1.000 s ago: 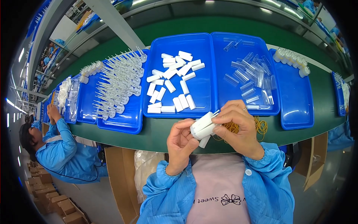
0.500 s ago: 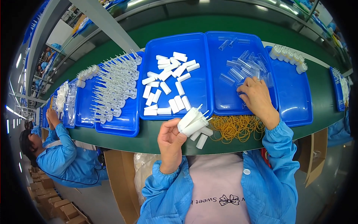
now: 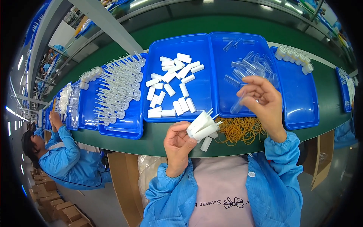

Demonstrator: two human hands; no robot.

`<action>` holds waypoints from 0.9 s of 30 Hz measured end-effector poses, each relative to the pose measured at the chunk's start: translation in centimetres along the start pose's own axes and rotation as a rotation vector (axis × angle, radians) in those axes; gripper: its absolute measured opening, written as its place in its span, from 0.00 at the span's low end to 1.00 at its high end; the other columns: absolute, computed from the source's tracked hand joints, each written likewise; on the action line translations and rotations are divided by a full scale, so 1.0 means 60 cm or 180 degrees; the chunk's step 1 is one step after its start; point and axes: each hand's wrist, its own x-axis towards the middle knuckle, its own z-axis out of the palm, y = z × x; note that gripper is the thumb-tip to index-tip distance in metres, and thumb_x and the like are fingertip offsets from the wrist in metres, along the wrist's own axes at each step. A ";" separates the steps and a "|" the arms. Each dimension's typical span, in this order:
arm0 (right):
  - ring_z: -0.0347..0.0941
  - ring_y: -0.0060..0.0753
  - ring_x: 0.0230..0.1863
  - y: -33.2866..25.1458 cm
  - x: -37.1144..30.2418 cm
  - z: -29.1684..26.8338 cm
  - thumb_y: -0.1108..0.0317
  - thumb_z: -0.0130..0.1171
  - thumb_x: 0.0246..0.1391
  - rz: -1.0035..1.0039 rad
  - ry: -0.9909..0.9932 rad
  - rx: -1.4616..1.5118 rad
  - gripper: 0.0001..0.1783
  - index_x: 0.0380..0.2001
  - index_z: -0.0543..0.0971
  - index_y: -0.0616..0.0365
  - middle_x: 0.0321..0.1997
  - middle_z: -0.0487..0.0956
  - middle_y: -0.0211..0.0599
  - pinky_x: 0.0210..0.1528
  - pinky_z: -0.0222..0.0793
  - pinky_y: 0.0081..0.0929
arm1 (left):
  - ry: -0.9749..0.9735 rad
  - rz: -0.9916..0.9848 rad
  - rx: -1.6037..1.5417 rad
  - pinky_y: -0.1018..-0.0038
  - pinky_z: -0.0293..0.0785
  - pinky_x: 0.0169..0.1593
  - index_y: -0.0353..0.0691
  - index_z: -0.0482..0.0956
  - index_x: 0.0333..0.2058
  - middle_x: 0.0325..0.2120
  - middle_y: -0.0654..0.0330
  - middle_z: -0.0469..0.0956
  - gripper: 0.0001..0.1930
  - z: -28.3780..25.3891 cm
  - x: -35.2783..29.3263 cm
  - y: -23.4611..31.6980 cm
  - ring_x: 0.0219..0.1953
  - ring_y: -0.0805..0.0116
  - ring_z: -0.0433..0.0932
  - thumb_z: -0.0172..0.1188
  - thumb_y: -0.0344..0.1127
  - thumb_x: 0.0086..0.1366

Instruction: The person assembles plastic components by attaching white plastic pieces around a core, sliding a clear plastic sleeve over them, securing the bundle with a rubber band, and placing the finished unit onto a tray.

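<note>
At the near edge of the green surface (image 3: 113, 142), the left hand (image 3: 177, 145) has its fingers (image 3: 180, 128) curled tight round a bundle of white plastic nozzle pieces (image 3: 201, 128), tips pointing up-right, one piece hanging lower. The right hand (image 3: 264, 104) is half closed, thumb and forefinger pinching a clear tube (image 3: 239, 106) just above the front rim of the tube tray (image 3: 227, 113).

Judgement: bring the tube to the bundle straight and slow, keep the left grip firm so pieces don't fan out; the clear plastic looks thin, smooth, slippery.

Between the hands lies a loose pile of yellow rubber bands (image 3: 242, 129), thin, tangled. The middle tray (image 3: 204, 45) holds short white matte cylinders (image 3: 172, 89), scattered. The left tray (image 3: 124, 130) holds rows of translucent long-stemmed parts (image 3: 115, 89). Trays are glossy blue, rounded corners. A co-worker's sleeve (image 3: 62, 160) at far left.
</note>
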 end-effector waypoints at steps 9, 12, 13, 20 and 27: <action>0.76 0.33 0.47 -0.027 -0.030 0.032 0.83 0.50 0.51 -0.0036 0.0044 0.0872 0.24 0.53 0.65 0.67 0.45 0.77 0.49 0.51 0.72 0.28 | -0.0069 0.0565 0.0557 0.69 0.74 0.54 0.30 0.72 0.43 0.46 0.53 0.67 0.19 0.016 -0.010 0.006 0.48 0.65 0.73 0.67 0.23 0.52; 0.76 0.33 0.47 -0.022 -0.033 0.034 0.84 0.50 0.51 0.0036 -0.0015 0.0918 0.24 0.53 0.65 0.67 0.45 0.77 0.49 0.52 0.72 0.28 | -0.0108 0.0615 0.0677 0.69 0.74 0.54 0.30 0.73 0.43 0.46 0.53 0.67 0.20 0.015 -0.013 0.010 0.48 0.65 0.73 0.69 0.25 0.52; 0.76 0.33 0.47 -0.023 -0.035 0.036 0.84 0.50 0.51 0.0035 -0.0014 0.0917 0.24 0.53 0.65 0.67 0.45 0.77 0.49 0.52 0.72 0.28 | -0.0110 0.0616 0.0676 0.69 0.74 0.54 0.30 0.73 0.43 0.46 0.53 0.67 0.20 0.016 -0.013 0.010 0.48 0.65 0.73 0.69 0.25 0.52; 0.76 0.33 0.46 -0.019 -0.042 0.041 0.83 0.52 0.51 0.0235 -0.0283 0.0971 0.22 0.51 0.67 0.66 0.46 0.77 0.48 0.50 0.72 0.28 | -0.0117 0.0737 0.1666 0.72 0.73 0.52 0.31 0.74 0.48 0.46 0.54 0.67 0.23 0.019 -0.016 0.022 0.48 0.66 0.72 0.69 0.28 0.53; 0.76 0.34 0.46 -0.014 -0.053 0.038 0.84 0.52 0.51 -0.0049 -0.0246 0.0750 0.21 0.50 0.67 0.66 0.46 0.77 0.49 0.50 0.72 0.29 | 0.0077 0.0583 0.1462 0.73 0.70 0.47 0.33 0.78 0.46 0.43 0.55 0.69 0.22 0.034 -0.017 0.027 0.44 0.65 0.71 0.70 0.29 0.50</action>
